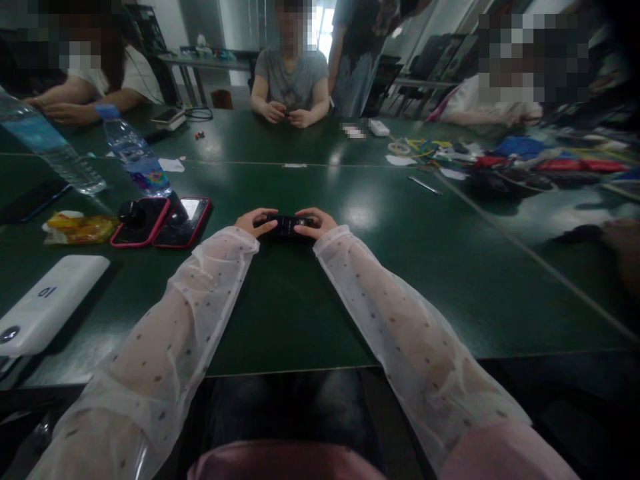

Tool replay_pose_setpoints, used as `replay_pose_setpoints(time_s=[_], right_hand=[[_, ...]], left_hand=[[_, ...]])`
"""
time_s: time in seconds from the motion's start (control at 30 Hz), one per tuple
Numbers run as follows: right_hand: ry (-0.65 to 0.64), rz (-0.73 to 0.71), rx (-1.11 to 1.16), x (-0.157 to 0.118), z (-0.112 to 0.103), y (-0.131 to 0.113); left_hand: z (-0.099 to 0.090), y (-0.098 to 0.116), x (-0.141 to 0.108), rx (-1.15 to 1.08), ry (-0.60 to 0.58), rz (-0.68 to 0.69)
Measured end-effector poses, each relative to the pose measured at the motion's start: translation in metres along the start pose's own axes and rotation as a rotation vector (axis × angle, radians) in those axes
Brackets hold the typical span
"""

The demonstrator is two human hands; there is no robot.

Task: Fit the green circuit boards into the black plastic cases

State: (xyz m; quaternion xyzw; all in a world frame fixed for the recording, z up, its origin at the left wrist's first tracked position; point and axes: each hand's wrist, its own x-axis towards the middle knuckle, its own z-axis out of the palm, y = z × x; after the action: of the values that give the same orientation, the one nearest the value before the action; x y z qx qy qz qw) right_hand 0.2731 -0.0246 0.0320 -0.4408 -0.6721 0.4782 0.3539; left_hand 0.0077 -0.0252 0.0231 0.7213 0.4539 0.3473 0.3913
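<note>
A small black handheld device [287, 226] with faint light markings on its dark face is held sideways at the middle of the green table [295, 300]. My left hand [255, 221] grips its left end, the thumb lying on the face. On the opposite end my right hand [317, 223] is closed in the same way, thumb pointing inward. Whether the device is a phone or something else I cannot tell. Sheer white sleeves with dark star-like dots cover both forearms.
Left of my arms are a white power bank [55, 300], two red-edged phones [183, 223], a yellow wrapper [85, 229] and two water bottles [135, 150]. A pen [425, 185] and a heap of cables [425, 148] are on the right. Several people are around the table.
</note>
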Motion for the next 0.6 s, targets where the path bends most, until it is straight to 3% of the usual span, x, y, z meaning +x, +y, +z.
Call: replay_pose_setpoints(time_s=[0.6], right_hand=[[0.06,0.029,0.072,-0.001,0.0008,0.0008]], left_hand=[[0.0024,0.0043,0.0006,-0.122,-0.01,-0.069]])
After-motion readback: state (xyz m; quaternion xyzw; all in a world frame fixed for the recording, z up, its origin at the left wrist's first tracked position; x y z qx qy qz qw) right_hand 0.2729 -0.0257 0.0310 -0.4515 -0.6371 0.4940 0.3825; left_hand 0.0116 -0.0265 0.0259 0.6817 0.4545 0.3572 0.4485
